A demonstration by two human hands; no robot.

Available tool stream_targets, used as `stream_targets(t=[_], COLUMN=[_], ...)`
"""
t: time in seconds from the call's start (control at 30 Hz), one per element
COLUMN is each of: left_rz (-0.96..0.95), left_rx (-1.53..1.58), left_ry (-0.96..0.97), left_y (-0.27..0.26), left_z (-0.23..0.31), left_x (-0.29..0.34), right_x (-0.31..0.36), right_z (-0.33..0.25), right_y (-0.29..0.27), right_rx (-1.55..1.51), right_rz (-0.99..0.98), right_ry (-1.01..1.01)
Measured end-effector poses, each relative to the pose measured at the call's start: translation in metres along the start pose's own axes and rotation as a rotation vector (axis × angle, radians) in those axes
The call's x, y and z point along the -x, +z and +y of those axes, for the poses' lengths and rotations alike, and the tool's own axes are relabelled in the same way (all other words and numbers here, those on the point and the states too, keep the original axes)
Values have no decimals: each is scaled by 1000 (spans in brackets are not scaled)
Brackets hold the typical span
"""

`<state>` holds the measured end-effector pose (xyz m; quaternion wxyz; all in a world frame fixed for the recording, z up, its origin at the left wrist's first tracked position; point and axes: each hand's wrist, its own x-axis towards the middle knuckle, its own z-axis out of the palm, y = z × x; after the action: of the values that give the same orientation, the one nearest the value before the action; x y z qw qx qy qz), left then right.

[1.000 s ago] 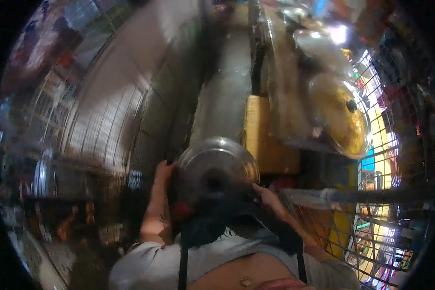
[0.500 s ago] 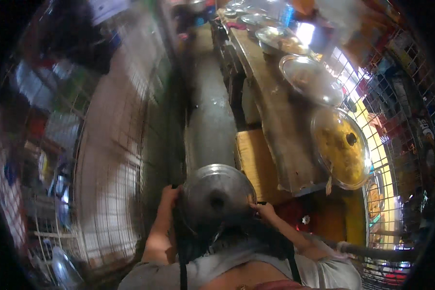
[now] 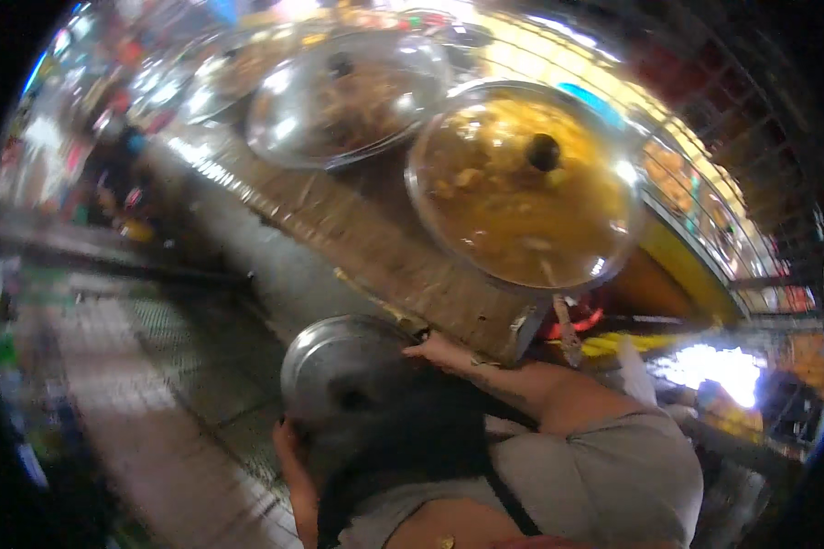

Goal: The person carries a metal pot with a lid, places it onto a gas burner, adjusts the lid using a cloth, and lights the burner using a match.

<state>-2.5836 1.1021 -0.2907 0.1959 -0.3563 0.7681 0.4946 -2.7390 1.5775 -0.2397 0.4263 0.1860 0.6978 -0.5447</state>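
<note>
Held low against my dark apron is a round metal pot under a silvery lid (image 3: 313, 366) with a dark knob. My right hand (image 3: 433, 350) closes on the pot's far right side, at a small dark handle beside the wooden counter's edge. Around the near left side curls my left hand (image 3: 287, 446), with part of its fingers hidden behind the rim. The pot's contents do not show. Just beyond my right arm stands a large pan of yellow food (image 3: 522, 224) under a clear lid with a black knob; a wooden spoon handle (image 3: 566, 334) sticks out of it.
A worn wooden counter (image 3: 375, 233) runs from the far left to my right, bearing another covered dish (image 3: 357, 101) and several more behind. Wire mesh (image 3: 696, 146) rises along the right. The counter's corner (image 3: 519, 334) juts close to my right forearm.
My view has swung to the right, bringing the counter and covered dishes across in front of me. The pot stays in both hands and is now beside the counter's edge.
</note>
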Motion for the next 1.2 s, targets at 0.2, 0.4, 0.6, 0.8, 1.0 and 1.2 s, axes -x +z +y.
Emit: stream_targets(t=[0.2, 0.4, 0.6, 0.8, 1.0, 1.2], left_rz=[-52, -65, -64, 18, 225, 163], left_rx=[-303, -276, 377, -10, -226, -14], left_ry=[283, 446, 9, 139, 129, 10], left_y=[-6, -45, -70, -66, -104, -131], left_z=[89, 127, 161, 248, 286, 326], left_x=[-41, -134, -175, -193, -207, -262], right_x=[-23, -94, -25, -72, -109, -147], right_z=[1, -3, -109, -141, -211, -253], right_y=[22, 77, 85, 63, 74, 94], right_rx=[-226, -56, -589, -445, -443, -410], right_rz=[217, 663, 230, 165, -25, 59], right_ry=[-220, -251, -204, 131, 159, 120])
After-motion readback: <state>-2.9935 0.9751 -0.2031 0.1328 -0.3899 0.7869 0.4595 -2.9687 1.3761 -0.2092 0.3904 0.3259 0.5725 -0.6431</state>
